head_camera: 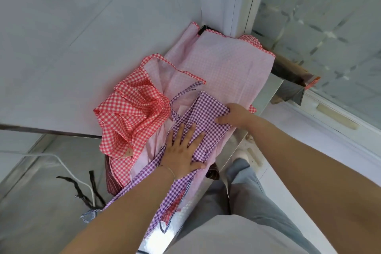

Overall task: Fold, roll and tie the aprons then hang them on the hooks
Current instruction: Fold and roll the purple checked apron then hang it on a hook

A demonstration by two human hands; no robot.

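A purple checked apron (208, 109) lies partly folded on top of a pale pink checked apron (224, 68) spread over a narrow metal table (266, 97). My left hand (182, 147) presses flat on the purple cloth with fingers spread. My right hand (233, 115) grips the folded right edge of the purple apron, thumb on top. The purple apron's strap (185, 90) loops out to the upper left, and its lower part hangs toward me. A red checked apron (132, 113) lies bunched at the table's left edge.
White walls stand to the left and behind the table. A window (329, 27) with a sill is at the right. A white cable (68, 169) and dark straps (82, 192) lie on the floor at lower left. A dark striped cloth (112, 179) hangs below the red apron.
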